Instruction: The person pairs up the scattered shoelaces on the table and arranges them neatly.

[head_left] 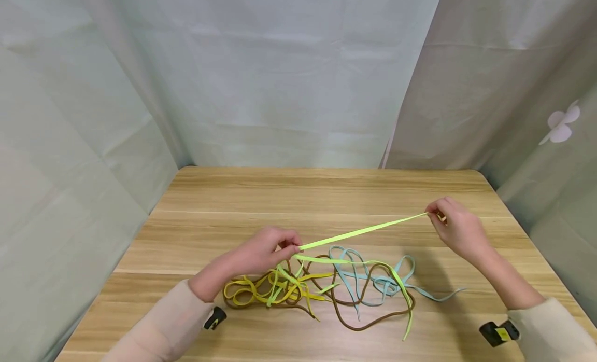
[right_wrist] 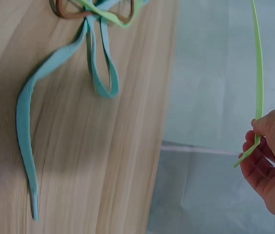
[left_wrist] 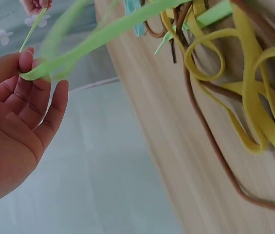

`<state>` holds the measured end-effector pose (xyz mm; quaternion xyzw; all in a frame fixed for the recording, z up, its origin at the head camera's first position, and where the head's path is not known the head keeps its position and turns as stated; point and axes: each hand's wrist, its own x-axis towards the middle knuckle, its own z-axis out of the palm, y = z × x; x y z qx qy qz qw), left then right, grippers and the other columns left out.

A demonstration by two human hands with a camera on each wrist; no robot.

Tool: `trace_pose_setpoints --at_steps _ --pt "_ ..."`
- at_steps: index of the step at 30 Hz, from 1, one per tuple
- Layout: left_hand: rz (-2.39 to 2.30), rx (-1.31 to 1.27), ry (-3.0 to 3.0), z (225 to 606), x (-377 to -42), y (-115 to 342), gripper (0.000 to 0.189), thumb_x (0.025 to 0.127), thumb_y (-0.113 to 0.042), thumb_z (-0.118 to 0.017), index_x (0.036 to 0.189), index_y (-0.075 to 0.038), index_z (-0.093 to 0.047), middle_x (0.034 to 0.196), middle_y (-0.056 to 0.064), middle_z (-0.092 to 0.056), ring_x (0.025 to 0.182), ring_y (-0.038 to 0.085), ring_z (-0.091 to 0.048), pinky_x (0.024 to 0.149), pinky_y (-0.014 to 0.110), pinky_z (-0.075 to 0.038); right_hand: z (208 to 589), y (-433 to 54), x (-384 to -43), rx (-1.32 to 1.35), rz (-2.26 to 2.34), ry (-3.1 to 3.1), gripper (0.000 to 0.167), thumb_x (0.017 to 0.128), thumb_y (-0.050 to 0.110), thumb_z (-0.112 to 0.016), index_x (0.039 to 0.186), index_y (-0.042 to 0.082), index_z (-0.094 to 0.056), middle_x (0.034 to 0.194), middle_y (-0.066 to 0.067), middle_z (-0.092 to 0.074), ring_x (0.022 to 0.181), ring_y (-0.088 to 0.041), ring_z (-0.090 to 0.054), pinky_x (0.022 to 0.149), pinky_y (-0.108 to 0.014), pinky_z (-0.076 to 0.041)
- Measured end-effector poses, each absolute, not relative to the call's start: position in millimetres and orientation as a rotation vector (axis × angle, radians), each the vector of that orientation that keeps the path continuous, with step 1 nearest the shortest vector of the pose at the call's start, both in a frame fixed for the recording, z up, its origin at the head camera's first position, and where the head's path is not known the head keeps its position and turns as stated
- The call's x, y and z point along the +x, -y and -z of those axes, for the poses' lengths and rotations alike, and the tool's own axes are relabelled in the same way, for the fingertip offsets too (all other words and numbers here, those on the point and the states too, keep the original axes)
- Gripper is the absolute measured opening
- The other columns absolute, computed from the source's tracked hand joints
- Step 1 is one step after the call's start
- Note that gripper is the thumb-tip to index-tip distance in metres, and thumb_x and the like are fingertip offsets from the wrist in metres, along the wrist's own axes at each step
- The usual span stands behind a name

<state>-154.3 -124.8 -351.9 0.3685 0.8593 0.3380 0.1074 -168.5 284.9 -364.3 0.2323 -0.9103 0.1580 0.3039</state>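
Observation:
A neon green shoelace [head_left: 364, 231] runs taut and slanting between the two hands, above the table. My left hand [head_left: 272, 249] pinches it between thumb and forefinger, and the rest of the lace trails down into the pile. Higher and to the right, my right hand [head_left: 459, 230] pinches the lace near its tip; a short end [right_wrist: 247, 155] pokes out past the fingers in the right wrist view. Beneath lie a yellow shoelace [head_left: 240, 294], a brown shoelace [head_left: 364, 328] and a light blue shoelace [head_left: 436, 298], looped over one another.
The laces lie on a wood-grain table [head_left: 196, 196] with rounded far corners. Pale curtains [head_left: 280, 92] hang behind and at both sides of it. A dark wrist camera [head_left: 214, 318] sits at the left sleeve, another dark camera [head_left: 499, 333] at the right sleeve.

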Motion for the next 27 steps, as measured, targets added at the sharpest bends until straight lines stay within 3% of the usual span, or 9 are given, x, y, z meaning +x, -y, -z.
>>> trace_pose_setpoints --at_steps 6,15,27 --pt "-0.998 1.054 -2.558 348.9 -155.4 135.1 0.010 0.094 -0.016 -0.053 0.090 -0.019 -0.062 0.069 -0.009 -0.052 0.060 0.005 -0.045 0.051 0.020 -0.040 363.6 -299.6 -170.3 0.567 -0.393 2.396 0.022 0.067 -0.011 -0.070 0.080 0.005 -0.061 0.075 -0.005 -0.059 0.065 -0.018 -0.056 0.053 -0.029 -0.046" --pt "-1.033 0.996 -2.550 348.6 -158.6 152.8 0.009 0.094 -0.017 -0.052 0.091 -0.017 -0.060 0.068 -0.006 -0.051 0.057 0.006 -0.043 0.051 0.021 -0.039 371.1 -314.1 -173.9 0.527 -0.359 2.414 0.021 0.068 -0.010 -0.068 0.080 0.005 -0.060 0.073 -0.004 -0.057 0.065 -0.016 -0.053 0.053 -0.033 -0.045" --pt "-1.049 0.928 -2.570 346.9 -163.1 179.4 0.007 0.093 -0.015 -0.053 0.089 -0.017 -0.059 0.068 -0.002 -0.052 0.057 0.007 -0.044 0.051 0.022 -0.041 373.1 -329.9 -172.1 0.471 -0.360 2.491 0.019 0.069 -0.006 -0.070 0.083 0.003 -0.060 0.075 -0.008 -0.059 0.067 -0.024 -0.057 0.052 -0.035 -0.043"
